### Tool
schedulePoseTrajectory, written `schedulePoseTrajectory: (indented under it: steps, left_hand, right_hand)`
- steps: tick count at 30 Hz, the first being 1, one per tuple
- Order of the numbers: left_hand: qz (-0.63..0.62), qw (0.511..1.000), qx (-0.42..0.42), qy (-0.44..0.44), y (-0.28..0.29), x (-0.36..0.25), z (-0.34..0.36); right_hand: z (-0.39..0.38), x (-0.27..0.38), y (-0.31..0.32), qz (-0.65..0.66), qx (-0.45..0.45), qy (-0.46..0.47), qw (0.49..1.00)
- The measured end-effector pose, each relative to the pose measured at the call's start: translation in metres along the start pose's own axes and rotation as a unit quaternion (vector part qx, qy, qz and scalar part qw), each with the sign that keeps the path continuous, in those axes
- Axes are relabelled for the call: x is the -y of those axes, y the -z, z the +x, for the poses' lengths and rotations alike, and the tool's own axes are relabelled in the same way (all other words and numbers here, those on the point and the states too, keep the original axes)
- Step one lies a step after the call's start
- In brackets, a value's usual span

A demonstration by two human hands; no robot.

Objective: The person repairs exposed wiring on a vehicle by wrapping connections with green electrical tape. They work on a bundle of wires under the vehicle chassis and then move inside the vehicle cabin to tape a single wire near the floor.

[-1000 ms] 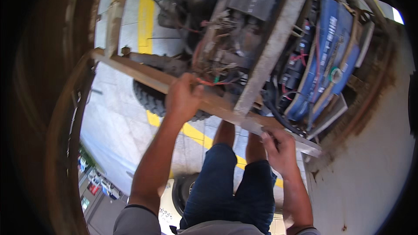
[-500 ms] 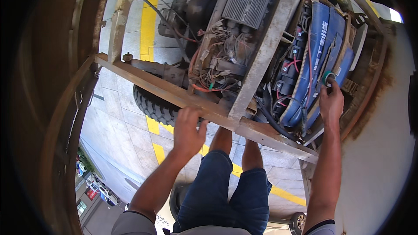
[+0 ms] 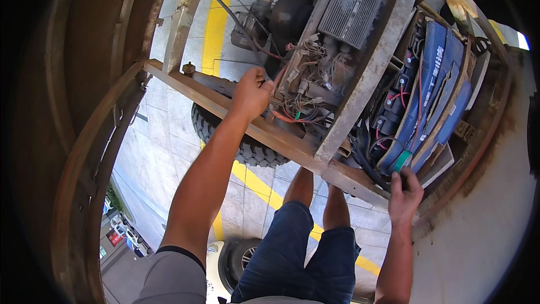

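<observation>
spanning a tiled floor [image 3: 163, 135], the rusty frame [image 3: 367, 73] holds tangled wires [image 3: 322, 65] and black blocks [image 3: 387, 112] beside blue sheeting [image 3: 430, 76]. the right hand [image 3: 406, 197] pinches a green ring [image 3: 401, 161] at the sheeting's lower end; the left hand [image 3: 251, 98] curls near the wires, whether gripping anything i cannot tell. the frame partly hides a tyre [image 3: 259, 153].

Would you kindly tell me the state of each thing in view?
Left hand, fingers curled near the wires
Right hand, pinching the green roll
Green roll, held in fingertips
Wires, tangled and uncovered
Metal frame, rust-stained
Ribbed box, stained on top
Tyre, partly hidden by the metal frame
</observation>
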State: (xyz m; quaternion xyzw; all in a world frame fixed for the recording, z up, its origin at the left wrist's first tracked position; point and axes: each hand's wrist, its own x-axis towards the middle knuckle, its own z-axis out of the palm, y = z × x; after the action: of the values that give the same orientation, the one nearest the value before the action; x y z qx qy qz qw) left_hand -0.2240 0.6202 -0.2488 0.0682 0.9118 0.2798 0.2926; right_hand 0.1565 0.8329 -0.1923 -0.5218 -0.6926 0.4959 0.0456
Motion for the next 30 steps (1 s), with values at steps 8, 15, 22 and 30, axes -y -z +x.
schedulePoseTrajectory:
  steps: [8,15,22,30]
  left_hand:
    - [-0.264,0.953,0.1,0.106,-0.009,-0.013,0.02]
    - [-0.296,0.949,0.099,0.045,-0.009,-0.002,0.008]
    - [-0.282,0.957,0.069,-0.007,-0.011,-0.037,0.034]
    - [-0.125,0.984,0.104,-0.076,-0.021,-0.049,0.077]
  right_hand:
    - [-0.02,0.016,-0.009,0.06,0.019,-0.008,0.998]
    - [-0.02,0.014,-0.003,0.113,0.016,-0.042,0.993]
    - [-0.033,0.008,-0.006,0.133,0.029,-0.059,0.989]
    - [-0.039,0.014,-0.013,0.143,0.039,-0.061,0.987]
